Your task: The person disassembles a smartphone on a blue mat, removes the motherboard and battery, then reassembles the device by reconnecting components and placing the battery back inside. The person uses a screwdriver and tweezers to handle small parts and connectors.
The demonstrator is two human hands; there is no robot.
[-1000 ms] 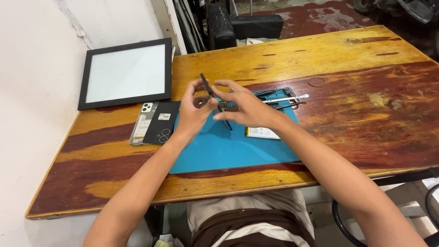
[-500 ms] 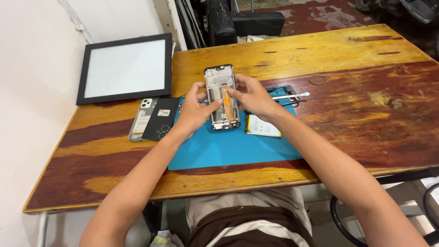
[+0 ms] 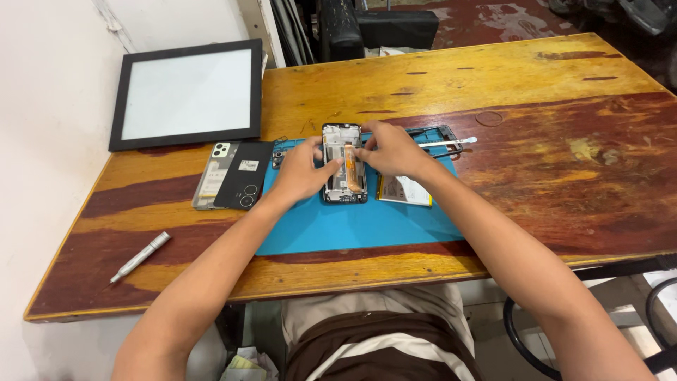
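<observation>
An opened phone frame lies face down on a blue work mat, its insides exposed and an orange flex strip running down its middle. My left hand rests on the frame's left edge, thumb against the orange strip. My right hand presses on the frame's upper right, fingers spread over it. A flat battery lies on the mat just right of the frame, partly under my right wrist.
Two phone back covers lie left of the mat. A black-framed white panel sits at the back left. A silver screwdriver lies near the front left edge. A thin black frame and white spudger lie behind my right hand.
The phone frame was held up edge-on between both hands, then turned flat and laid on the mat. Both hands now rest on it, lower than before.
</observation>
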